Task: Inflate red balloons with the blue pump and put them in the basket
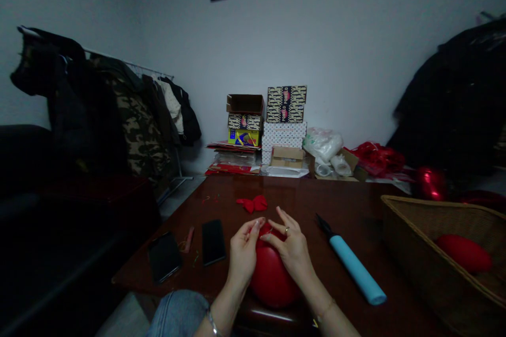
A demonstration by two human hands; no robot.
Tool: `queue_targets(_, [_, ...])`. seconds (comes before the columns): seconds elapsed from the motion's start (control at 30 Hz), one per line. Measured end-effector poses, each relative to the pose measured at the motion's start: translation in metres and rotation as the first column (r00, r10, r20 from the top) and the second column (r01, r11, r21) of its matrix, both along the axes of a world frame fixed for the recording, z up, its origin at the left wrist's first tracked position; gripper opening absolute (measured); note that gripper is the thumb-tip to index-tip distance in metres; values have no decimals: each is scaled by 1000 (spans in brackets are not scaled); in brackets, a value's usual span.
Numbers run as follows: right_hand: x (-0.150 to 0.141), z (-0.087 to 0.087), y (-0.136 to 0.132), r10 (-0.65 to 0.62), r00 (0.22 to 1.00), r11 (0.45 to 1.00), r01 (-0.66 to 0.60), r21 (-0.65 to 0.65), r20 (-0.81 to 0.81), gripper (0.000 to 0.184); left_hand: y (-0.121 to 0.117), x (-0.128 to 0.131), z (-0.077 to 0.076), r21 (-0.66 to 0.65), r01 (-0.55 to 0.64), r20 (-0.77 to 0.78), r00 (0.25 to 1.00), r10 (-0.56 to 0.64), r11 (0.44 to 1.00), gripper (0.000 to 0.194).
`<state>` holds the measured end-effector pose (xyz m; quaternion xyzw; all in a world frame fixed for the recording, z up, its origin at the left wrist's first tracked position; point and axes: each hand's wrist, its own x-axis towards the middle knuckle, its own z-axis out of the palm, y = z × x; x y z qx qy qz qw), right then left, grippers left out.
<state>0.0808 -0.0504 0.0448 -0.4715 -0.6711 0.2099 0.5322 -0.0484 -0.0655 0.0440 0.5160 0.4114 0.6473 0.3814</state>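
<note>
A blown-up red balloon rests at the near edge of the table, its neck pointing up and away from me. My left hand pinches at the neck with thumb and forefinger. From the other side, my right hand has its thumb and a bent finger at the neck, with other fingers stretched out. A thin strand seems to show between the fingers, too small to make out. Beyond the hands lie limp red balloons. A light blue hand pump with a black nozzle lies to the right.
Two dark phones lie on the brown table, with small ribbon bits near them. A wicker basket holding a red balloon stands at right. Stacked boxes sit behind the table; a clothes rack stands at left.
</note>
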Motion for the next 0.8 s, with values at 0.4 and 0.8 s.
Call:
queue_targets(0.4, [-7,5,-5,148,969,988,-154,18,198,9,-3,-30,36,58,128,-281,954,-107,990,27])
queue_targets(0.8, [-3,16,-9,292,921,955,-297,-19,257,17,22,-60,73,54,555,-949,288,-131,830,21])
